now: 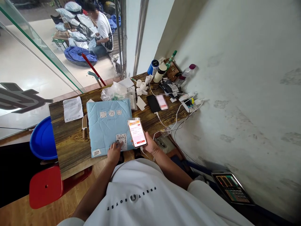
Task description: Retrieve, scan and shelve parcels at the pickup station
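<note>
On the table's near edge lies a pale blue padded parcel [109,125] with a white barcode label and a "3024" sticker. My left hand [114,153] rests on its lower edge beside the label, fingers slightly bent and partly apart, touching the surface. My right hand [151,143] is closed around a smartphone [137,133], held tilted over the parcel's right corner. Its lit screen shows a page with a red button at the bottom. A white cable hangs from the phone's lower end.
A knife [84,127] and printed paper [73,109] lie left on the wooden table [68,141]. Right are another phone [161,102], cables, a power strip [189,103] and bottles. A red stool [45,186] stands below. Beyond the glass, a person [103,31] sits by piled parcels.
</note>
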`<state>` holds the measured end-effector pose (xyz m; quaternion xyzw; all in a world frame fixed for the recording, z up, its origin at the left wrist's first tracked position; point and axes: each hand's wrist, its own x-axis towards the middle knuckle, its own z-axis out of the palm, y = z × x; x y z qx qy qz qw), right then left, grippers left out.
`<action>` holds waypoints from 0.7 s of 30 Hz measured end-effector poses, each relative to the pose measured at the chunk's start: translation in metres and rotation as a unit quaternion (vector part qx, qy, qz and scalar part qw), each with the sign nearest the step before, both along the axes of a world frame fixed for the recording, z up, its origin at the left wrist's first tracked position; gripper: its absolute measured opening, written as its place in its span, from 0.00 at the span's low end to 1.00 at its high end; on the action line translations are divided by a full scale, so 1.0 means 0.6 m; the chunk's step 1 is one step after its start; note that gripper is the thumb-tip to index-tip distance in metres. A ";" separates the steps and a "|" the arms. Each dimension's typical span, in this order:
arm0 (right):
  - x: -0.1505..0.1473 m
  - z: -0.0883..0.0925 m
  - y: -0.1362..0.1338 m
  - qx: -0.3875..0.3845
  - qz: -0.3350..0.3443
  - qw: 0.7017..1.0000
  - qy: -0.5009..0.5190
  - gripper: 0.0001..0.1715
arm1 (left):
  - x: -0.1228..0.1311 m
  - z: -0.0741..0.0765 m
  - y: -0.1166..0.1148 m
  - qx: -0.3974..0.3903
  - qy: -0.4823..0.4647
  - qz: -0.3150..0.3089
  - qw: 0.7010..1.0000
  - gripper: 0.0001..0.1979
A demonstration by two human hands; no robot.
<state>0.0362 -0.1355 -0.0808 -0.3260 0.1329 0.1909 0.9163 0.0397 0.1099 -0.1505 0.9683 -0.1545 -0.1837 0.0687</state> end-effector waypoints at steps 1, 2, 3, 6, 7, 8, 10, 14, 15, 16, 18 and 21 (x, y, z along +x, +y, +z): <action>-0.001 0.000 -0.001 0.001 -0.001 1.000 -0.002 0.32 | 0.002 0.000 0.000 -0.006 0.003 0.003 1.000 0.25; -0.001 0.000 -0.001 0.001 0.001 1.000 -0.003 0.33 | 0.004 0.001 0.000 -0.012 0.006 0.007 1.000 0.26; -0.002 -0.001 -0.002 0.000 0.001 1.000 -0.004 0.33 | 0.006 0.001 -0.001 -0.016 0.009 0.011 1.000 0.26; -0.005 -0.007 -0.005 -0.007 -0.002 1.000 -0.002 0.33 | 0.010 -0.001 -0.002 -0.024 0.016 0.020 0.999 0.27; -0.006 -0.009 -0.005 -0.008 -0.004 1.000 0.001 0.33 | 0.011 -0.001 -0.002 -0.025 0.019 0.021 0.999 0.27; -0.006 -0.011 -0.006 -0.010 -0.006 1.000 0.004 0.33 | 0.012 -0.002 -0.002 -0.027 0.021 0.022 0.999 0.27; -0.006 -0.013 -0.007 -0.016 -0.006 1.000 0.014 0.34 | 0.014 -0.003 -0.002 -0.028 0.026 0.025 0.999 0.27; -0.007 -0.012 -0.007 -0.021 -0.006 0.999 0.025 0.34 | 0.014 -0.003 -0.004 -0.033 0.034 0.033 0.998 0.28; -0.007 -0.013 -0.007 -0.019 -0.004 1.000 0.024 0.33 | 0.014 -0.002 -0.005 -0.036 0.036 0.034 0.998 0.28; -0.007 -0.015 -0.007 -0.016 -0.003 1.000 0.023 0.33 | 0.015 -0.002 -0.006 -0.041 0.038 0.033 0.998 0.29; -0.005 -0.027 -0.006 -0.014 -0.002 1.000 0.021 0.33 | 0.018 0.001 -0.007 -0.059 0.042 0.026 0.997 0.32; 0.005 -0.067 -0.006 -0.057 -0.023 0.998 0.032 0.35 | 0.027 0.008 0.000 -0.109 0.050 0.011 0.993 0.31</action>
